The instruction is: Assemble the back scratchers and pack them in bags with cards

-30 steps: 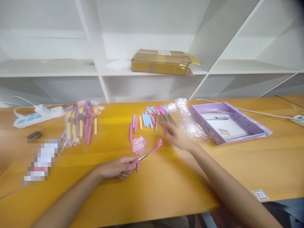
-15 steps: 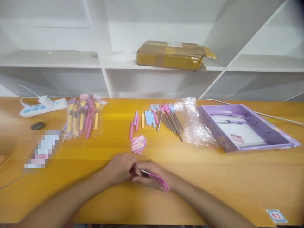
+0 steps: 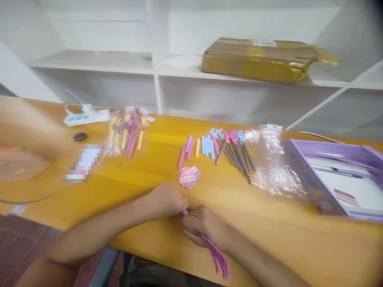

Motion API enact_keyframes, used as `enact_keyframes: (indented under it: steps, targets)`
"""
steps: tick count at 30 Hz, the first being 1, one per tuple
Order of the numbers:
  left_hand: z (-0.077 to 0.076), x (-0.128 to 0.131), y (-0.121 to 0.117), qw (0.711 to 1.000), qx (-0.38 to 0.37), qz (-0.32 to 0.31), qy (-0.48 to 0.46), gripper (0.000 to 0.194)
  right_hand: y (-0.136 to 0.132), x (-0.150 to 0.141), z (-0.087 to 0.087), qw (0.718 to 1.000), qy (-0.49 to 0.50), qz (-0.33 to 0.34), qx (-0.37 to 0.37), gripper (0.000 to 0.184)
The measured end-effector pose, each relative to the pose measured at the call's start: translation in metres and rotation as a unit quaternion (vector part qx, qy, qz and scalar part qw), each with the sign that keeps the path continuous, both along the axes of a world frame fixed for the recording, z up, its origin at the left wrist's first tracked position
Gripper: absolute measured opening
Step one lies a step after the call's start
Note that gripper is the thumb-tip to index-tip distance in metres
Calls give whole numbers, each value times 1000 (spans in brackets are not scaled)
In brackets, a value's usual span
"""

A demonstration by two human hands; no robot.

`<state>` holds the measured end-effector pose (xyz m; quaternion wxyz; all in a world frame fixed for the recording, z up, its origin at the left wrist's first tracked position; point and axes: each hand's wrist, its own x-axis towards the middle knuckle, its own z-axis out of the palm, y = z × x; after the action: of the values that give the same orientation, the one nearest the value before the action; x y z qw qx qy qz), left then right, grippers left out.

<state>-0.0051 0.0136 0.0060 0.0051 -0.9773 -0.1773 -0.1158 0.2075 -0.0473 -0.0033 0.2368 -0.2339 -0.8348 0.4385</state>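
Both my hands meet near the front edge of the orange table (image 3: 269, 223). My left hand (image 3: 166, 201) is closed on the near end of a pink claw-tipped telescopic stick (image 3: 217, 255). My right hand (image 3: 203, 225) is wrapped round its shaft, and the pink claw sticks out below that hand, past the table edge. Just beyond my hands lies a small pile of pink tags (image 3: 188, 176). Farther back are loose pink, yellow and blue sleeves (image 3: 200, 146) and a row of metal sticks with coloured claws (image 3: 235, 149).
A crumpled clear plastic bag (image 3: 277, 171) lies beside the open purple box (image 3: 338, 179) at the right. A bag of finished sticks (image 3: 127, 131), a power strip (image 3: 85, 117) and a dark small object (image 3: 79, 136) are at the left. A brown parcel (image 3: 263, 59) sits on the white shelf.
My right hand came back from the row of sticks and closed on the pink stick held by my left hand. The view has swung left and down.
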Motion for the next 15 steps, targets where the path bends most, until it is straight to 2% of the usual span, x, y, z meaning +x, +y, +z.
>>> enact_keyframes:
  steps: [4,7,9,11,13,15]
  targets:
    - [8,1,3,999,39,-21,-19,32,-6,0,-2,1000,4,6,-10,37]
    - [14,-14,19,1000,3,8,0,30,-16,5,-2,994,20,-26,-103,46]
    - [20,-39,40,995,-55,86,-3,32,-25,13,0,986,29,-44,-156,53]
    - [25,-71,65,959,-113,252,-62,35,-31,24,2,983,36,-49,-174,56]
    - [28,-99,89,933,-105,333,-93,36,-32,33,3,982,49,-55,-176,56]
    - [27,-114,104,901,-82,404,-134,30,-27,38,4,979,75,-87,-166,56]
